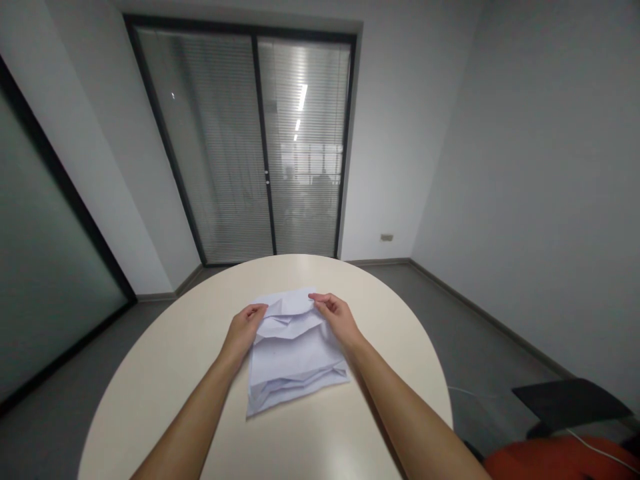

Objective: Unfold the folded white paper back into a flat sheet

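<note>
Your fingers [260, 309] on the left hand [244, 331] are curled together and pinch the far left edge of the paper [295, 353], thumb side tucked toward the sheet. The fingers on your right hand [337, 316] are closed too, nipping the far right part of the same folded edge between thumb and fingertips. Both hands sit at the far end of the paper, one at each side, with the raised fold between them.

The paper is white, creased and folded over on itself in several layers. It lies on the worktop [165, 373] a little beyond the middle, straight ahead of you, with its near edge resting flat and slightly fanned open at the left corner. The far flap stands up a little off the rest, lifted where you grip it. Your forearms come in from the bottom of the view and angle toward each other, the right one crossing the worktop's right side.

The worktop is round and cream coloured. Behind it stands a glass door [250, 147] with a dark frame and closed blinds. To your right, low down and off the worktop, a dark chair seat [567, 401] shows, and beside it an orange thing [560, 460] with a thin white cable [595, 447] over it; what it is cannot be told.
</note>
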The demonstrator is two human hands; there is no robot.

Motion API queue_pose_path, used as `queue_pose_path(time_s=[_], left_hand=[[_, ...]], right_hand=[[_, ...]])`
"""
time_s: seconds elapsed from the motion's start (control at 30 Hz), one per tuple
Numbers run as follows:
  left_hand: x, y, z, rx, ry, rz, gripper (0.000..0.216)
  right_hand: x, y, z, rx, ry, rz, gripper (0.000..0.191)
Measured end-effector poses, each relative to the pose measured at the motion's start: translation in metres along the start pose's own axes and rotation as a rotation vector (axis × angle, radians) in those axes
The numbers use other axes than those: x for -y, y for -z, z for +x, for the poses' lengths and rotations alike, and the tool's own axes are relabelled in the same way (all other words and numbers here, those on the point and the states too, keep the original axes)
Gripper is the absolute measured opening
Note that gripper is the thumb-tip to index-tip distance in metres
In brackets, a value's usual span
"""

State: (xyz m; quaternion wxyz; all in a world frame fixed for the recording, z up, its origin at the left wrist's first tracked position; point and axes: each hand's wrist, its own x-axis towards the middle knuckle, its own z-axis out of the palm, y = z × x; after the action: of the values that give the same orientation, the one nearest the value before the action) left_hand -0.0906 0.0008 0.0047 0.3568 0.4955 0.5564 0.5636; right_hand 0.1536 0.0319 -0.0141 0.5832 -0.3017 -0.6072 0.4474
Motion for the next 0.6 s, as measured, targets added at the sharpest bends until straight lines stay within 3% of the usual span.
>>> queue_pose_path(time_s=[0.13,0.27,0.5,0.6], left_hand=[[-0.009,-0.004,-0.007,0.053,-0.111,0.025,0.051],[-0.017,-0.008,-0.017,0.17,-0.191,0.053,0.066],[-0.018,-0.006,-0.023,0.231,-0.236,0.058,0.093],[-0.02,-0.007,-0.023,0.19,-0.228,0.032,0.077]], right_hand=[[-0.001,-0.002,0.003,-0.096,-0.093,0.141,0.032],[-0.001,-0.001,0.008,-0.185,-0.178,0.234,0.038],[0.005,0.0,0.013,-0.27,-0.165,0.331,0.04],[0.005,0.001,0.012,-0.288,-0.187,0.372,0.039]])
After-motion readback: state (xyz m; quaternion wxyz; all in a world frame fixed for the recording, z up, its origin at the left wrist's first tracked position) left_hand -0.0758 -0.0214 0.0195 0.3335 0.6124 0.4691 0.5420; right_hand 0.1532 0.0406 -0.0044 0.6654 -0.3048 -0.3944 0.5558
